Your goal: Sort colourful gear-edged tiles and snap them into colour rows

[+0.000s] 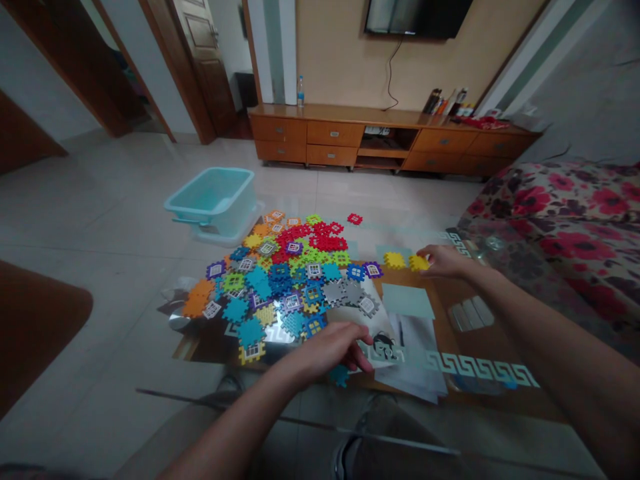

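My right hand (444,261) is at the right of the glass table, its thumb and fingers closed on the edge of a yellow interlocking tile (418,263). Just left of that piece, another yellow tile (394,260) lies flat, close to it. My left hand (343,343) hovers near the front edge, its fingers loosely bent and apart with nothing visible in them. Below it a teal tile (340,375) is partly hidden. A large spread of colored tiles covers the table's left half, including red tiles (327,241), grey tiles (345,292) and orange tiles (199,298).
A light-blue plastic bin (213,200) stands at the far left corner. Sheets of paper (417,347) lie right of my left hand. One red tile (355,219) sits apart at the back. Beyond are a wooden TV cabinet (333,135) and a flowered sofa (565,213) at right.
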{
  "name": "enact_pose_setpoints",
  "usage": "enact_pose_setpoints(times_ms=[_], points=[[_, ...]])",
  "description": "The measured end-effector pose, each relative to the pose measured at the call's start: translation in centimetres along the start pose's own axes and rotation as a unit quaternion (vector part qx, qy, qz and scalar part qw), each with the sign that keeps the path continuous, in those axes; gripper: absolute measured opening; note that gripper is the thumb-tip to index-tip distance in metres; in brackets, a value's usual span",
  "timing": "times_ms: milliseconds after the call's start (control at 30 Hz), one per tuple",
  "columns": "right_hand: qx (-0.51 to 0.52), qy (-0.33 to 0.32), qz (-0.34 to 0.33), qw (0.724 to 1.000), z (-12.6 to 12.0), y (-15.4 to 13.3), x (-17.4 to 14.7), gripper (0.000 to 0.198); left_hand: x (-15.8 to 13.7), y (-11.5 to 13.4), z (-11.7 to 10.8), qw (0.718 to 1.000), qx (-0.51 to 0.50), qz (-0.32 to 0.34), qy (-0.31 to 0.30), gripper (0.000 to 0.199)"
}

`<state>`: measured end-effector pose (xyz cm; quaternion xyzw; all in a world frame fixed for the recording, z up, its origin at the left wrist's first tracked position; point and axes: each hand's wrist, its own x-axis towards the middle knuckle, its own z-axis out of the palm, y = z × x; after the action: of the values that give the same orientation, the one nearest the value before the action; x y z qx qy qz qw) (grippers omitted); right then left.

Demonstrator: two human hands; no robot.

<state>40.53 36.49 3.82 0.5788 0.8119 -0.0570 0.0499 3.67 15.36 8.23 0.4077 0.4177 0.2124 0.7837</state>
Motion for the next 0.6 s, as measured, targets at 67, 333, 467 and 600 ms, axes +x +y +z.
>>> enact_pose_setpoints(times_ms=[67,333,467,600], points=[[-0.007,-0.029,0.006,1.0,0.0,-0.1,0.3,0.053,0.2,0.0,0.1,1.0,0.01,-0.001,0.001,0.039],[-0.027,-0.023,-0.021,0.999,-0.2,-0.5,1.3,0.05,0.8,-0.3,0.3,0.999,0.037,0.012,0.005,0.037],[-0.027,-0.04,-0.02,0.999,-0.3,-0.6,1.7,0.051,0.8,-0.3,0.3,0.999,0.048,0.007,0.009,0.038],[-0.036,-0.037,-0.029,0.998,-0.3,-0.5,1.9,0.048,0.9,-0.4,0.2,0.999,0.053,0.001,0.01,0.037]])
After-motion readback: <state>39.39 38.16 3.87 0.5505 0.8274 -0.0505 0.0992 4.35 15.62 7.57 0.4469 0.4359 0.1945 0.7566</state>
